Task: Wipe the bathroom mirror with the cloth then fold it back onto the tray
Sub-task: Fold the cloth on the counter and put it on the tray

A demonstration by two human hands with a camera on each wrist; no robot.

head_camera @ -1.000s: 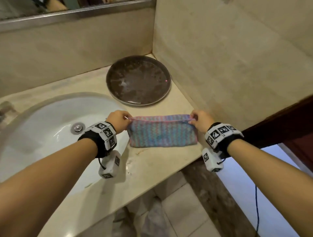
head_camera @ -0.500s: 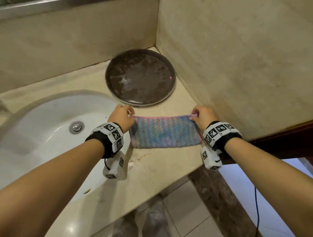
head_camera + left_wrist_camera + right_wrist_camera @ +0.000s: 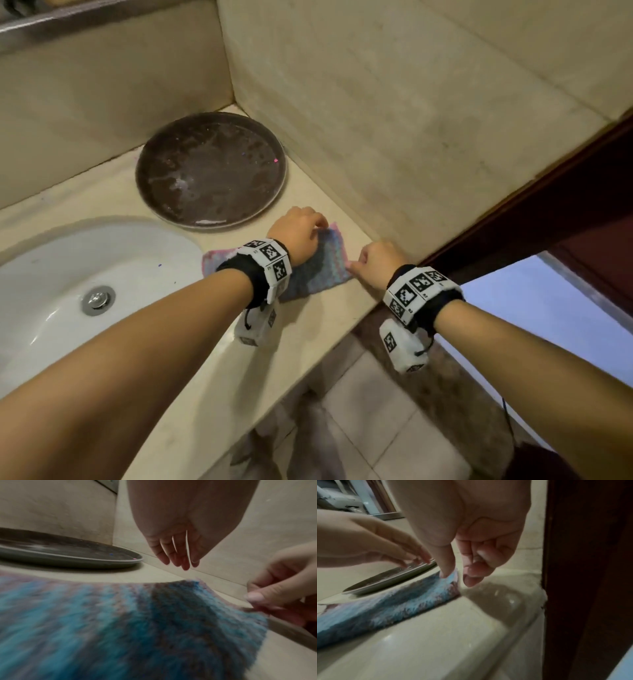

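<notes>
The knitted blue-and-pink cloth (image 3: pixel 327 270) lies flat on the counter, just in front of the round dark tray (image 3: pixel 210 171), which holds nothing. My left hand (image 3: pixel 301 233) hovers over the cloth's far edge. Its fingers (image 3: pixel 178 559) hang straight and loose, and the left wrist view shows a gap between them and the cloth (image 3: pixel 120 622). My right hand (image 3: pixel 373 263) pinches the cloth's right corner between thumb (image 3: pixel 447 573) and curled forefinger. Only the mirror's lower frame (image 3: pixel 85 17) shows, at the top left.
A white sink basin (image 3: pixel 51 308) with a metal drain (image 3: pixel 98 298) lies left of the cloth. The tiled side wall (image 3: pixel 411 137) stands close on the right, with a dark wooden door frame (image 3: pixel 548 205) beyond it. The counter's front edge (image 3: pixel 274 394) drops to the tiled floor.
My left hand has let go of the cloth's left corner and moved right, over the cloth. The right hand keeps its corner, and the cloth now lies flat and slightly turned.
</notes>
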